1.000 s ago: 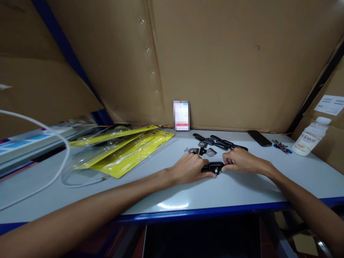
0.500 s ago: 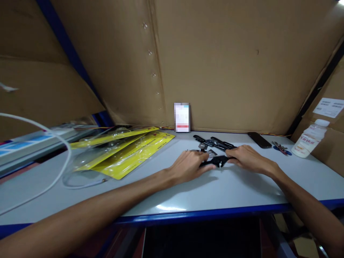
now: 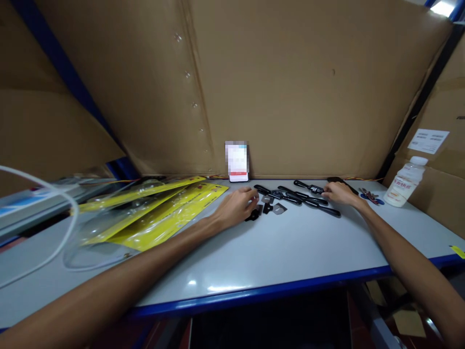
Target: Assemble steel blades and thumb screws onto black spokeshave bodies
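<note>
My right hand [image 3: 339,194] is at the right end of a black spokeshave [image 3: 312,187], its fingers closed on the handle. More black spokeshaves lie just in front and to the left, including one with a long handle [image 3: 321,208] pointing right and another [image 3: 278,194] near the middle. My left hand [image 3: 238,208] rests low over the table with bent, slightly parted fingers. Beside its fingertips is a small black metal part [image 3: 252,214], partly covered by the hand. Flat grey blades [image 3: 279,209] and another small black piece [image 3: 268,208] lie to its right.
Yellow-backed clear plastic packages [image 3: 170,215] are piled left, beside a white cable [image 3: 72,218]. A lit phone [image 3: 238,162] leans on the cardboard wall. Behind my right hand lies a dark phone [image 3: 345,184], with keys [image 3: 370,196] and a white bottle [image 3: 405,183] further right.
My hands have moved apart from the spokeshave they both held. The right hand went right and back with a spokeshave; the left drew back left, beside a small black part. The view shifted slightly.
</note>
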A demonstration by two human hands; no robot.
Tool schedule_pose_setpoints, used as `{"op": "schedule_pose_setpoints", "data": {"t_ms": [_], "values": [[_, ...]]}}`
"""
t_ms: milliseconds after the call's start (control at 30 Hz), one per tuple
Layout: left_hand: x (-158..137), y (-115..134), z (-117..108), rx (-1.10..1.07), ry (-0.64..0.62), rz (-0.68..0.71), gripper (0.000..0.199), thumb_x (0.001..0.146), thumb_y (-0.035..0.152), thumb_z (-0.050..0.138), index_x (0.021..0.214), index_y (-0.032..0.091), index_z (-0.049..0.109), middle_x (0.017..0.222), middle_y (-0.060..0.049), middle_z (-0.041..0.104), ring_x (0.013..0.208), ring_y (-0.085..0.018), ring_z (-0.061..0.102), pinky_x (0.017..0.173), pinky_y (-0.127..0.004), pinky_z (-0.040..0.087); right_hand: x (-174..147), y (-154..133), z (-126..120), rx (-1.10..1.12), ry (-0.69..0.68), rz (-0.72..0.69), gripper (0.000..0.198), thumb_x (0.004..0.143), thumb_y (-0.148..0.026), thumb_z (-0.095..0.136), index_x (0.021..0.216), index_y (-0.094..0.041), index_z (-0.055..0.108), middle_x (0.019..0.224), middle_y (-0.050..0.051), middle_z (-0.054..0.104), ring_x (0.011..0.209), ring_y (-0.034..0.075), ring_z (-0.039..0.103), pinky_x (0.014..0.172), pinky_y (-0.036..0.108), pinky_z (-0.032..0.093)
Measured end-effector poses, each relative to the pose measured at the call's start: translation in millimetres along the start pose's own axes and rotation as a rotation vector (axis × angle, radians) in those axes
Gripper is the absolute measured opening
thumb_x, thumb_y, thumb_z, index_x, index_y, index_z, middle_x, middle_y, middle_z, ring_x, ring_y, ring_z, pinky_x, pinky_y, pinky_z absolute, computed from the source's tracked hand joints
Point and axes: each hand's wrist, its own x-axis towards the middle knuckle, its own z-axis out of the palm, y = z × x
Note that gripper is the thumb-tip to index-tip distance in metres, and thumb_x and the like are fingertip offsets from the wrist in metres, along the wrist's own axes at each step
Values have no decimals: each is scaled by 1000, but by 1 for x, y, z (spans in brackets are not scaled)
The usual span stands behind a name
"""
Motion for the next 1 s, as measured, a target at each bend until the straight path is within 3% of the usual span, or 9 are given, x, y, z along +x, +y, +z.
{"op": "schedule_pose_setpoints", "data": {"t_ms": [300,467,567,733,867,1000], "values": [[7,-21,4,37,-28,-18,30,96,21,42,114,19,66,112,-11,74,98,-24,69,81,-33,50,5,2,9,108,53,35,15,86,-31,72,91,-19,78,96,10,77,88,22,69,69,26,39],[7,-17,6,43,-45,20,28,99,24,42,112,19,65,111,-11,72,99,-24,68,83,-34,50,1,-11,1,143,208,35,22,96,-27,57,103,-17,75,102,12,76,94,23,68,74,27,40],[6,-15,5,38,-53,36,28,99,25,41,110,19,66,109,-11,72,96,-24,68,81,-34,50,-7,-33,-3,172,249,-51,26,100,-27,51,105,-17,74,104,10,76,94,21,67,79,27,41],[6,-13,6,30,-61,53,28,98,22,42,109,18,67,107,-11,71,99,-25,67,83,-35,50,-24,-83,6,164,205,-278,28,101,-30,52,119,-22,73,114,8,71,95,20,66,82,28,43],[6,-15,8,19,-56,54,28,97,22,43,108,19,68,108,-11,72,98,-25,67,83,-35,50,-31,-105,12,-9,150,-294,31,103,-32,48,122,-18,69,122,13,65,90,24,68,79,34,45],[7,-18,8,7,-61,56,30,92,15,45,109,19,69,109,-11,73,99,-25,67,82,-34,50,-34,-108,4,-103,99,-311,29,102,-23,43,115,-16,68,120,14,66,91,26,69,78,35,45]]}}
